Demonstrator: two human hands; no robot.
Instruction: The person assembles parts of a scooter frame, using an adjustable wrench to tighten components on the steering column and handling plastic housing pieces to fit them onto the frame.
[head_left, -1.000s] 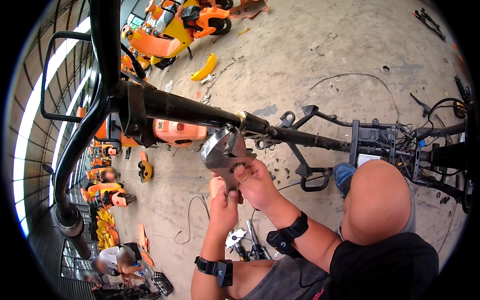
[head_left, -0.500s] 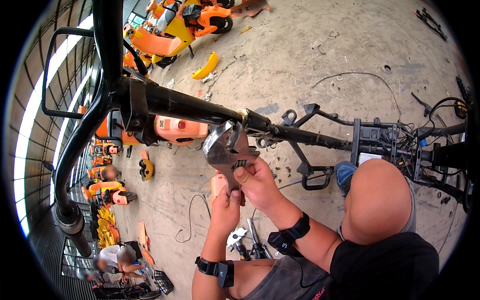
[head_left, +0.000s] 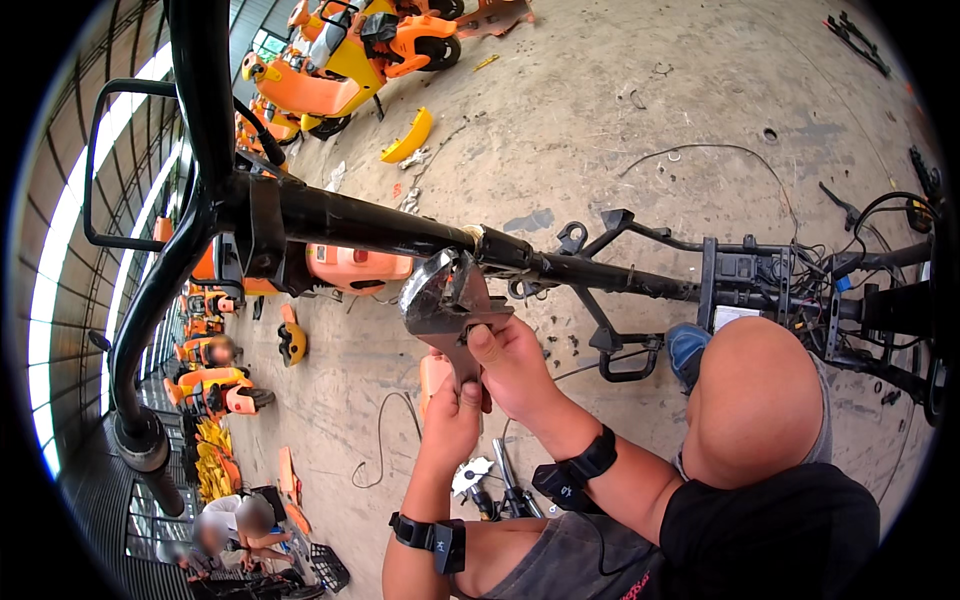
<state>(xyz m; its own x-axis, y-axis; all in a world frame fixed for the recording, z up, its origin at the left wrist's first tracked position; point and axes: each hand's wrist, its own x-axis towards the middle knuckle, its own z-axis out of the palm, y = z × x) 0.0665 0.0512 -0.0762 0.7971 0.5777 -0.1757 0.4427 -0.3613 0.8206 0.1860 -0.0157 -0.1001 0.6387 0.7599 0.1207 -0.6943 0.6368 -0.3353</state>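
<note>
A large adjustable wrench (head_left: 462,345) is in both my hands, its jaws up against the underside of a black scooter frame tube (head_left: 370,222), by the worn metal collar (head_left: 478,238). My left hand (head_left: 455,418) is wrapped round the lower end of the wrench handle. Higher up, my right hand (head_left: 515,370) grips it just below the jaws, thumb near the adjusting screw. Whether the jaws close round the collar cannot be made out. The tube runs from the black handlebar (head_left: 205,140) at the left to the stripped frame at the right.
Wiring and a battery-like box (head_left: 745,268) sit in the frame near my knee (head_left: 755,400). Orange and yellow scooters (head_left: 340,85) stand behind. A yellow panel (head_left: 406,136) and cables lie on the concrete floor. Metal fork tubes (head_left: 510,480) lie by my left arm. People (head_left: 240,520) work at lower left.
The view has shifted slightly. The wrench head appears turned a little, with its adjusting screw now more covered by my right thumb. Both hands keep their grip.
</note>
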